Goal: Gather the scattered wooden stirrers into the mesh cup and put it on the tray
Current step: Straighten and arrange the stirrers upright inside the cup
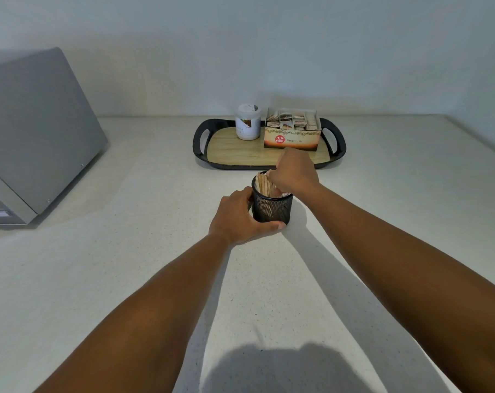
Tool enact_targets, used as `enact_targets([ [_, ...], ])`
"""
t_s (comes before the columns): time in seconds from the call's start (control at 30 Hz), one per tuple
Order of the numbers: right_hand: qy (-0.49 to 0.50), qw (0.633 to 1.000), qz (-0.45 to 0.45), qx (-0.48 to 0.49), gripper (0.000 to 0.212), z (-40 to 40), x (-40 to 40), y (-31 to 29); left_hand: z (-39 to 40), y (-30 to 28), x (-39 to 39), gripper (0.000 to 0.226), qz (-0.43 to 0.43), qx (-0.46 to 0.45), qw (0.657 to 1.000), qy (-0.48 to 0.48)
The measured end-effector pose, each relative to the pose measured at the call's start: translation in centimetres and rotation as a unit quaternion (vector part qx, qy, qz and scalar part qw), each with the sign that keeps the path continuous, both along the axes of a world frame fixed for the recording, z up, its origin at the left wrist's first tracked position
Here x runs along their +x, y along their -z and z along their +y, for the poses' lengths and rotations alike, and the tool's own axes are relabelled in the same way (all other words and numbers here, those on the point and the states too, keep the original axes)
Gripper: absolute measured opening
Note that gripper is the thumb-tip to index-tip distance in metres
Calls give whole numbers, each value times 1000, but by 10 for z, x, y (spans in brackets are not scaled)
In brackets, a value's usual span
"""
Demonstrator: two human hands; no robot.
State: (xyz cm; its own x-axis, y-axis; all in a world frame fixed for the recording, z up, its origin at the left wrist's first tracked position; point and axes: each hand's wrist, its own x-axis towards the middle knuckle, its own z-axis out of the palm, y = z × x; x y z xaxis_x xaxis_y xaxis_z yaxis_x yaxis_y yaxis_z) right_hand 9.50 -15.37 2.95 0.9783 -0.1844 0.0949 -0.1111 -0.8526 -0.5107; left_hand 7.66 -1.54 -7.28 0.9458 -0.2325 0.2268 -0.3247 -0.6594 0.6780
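Gripping one mesh cup (272,207), two hands (242,217)

- Left hand (242,215) grips the cup (272,207), just before the tray (269,150).
- Right hand (294,171) over the cup, apparently pinching the stirrers (263,182).

Single head-worn view, wide angle, looking forward and down over a pale countertop (127,279) toward the back wall (240,38). Both forearms enter from the bottom edge, so the camera sits above and behind the hands. Mid-distance: a black-rimmed tray (269,165), centre right. A grey appliance (36,131) sits at the left edge. Straight lines bow near the edges. No second view.
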Motion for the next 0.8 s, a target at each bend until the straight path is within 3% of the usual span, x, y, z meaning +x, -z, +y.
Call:
enact_targets([
  [0.13,-12,1000,9,-8,11,0,3,2,0,0,0,109,-1,3,1000,0],
  [0.37,-41,998,29,-29,26,-3,4,-3,0,-1,0,110,4,6,1000,1],
  [0.57,-72,997,36,-17,16,-14,3,-13,0,-1,0,112,5,9,1000,1],
  [0.8,-110,983,0,-150,18,-18,5,-35,0,-1,1,114,3,22,1000,-3],
])
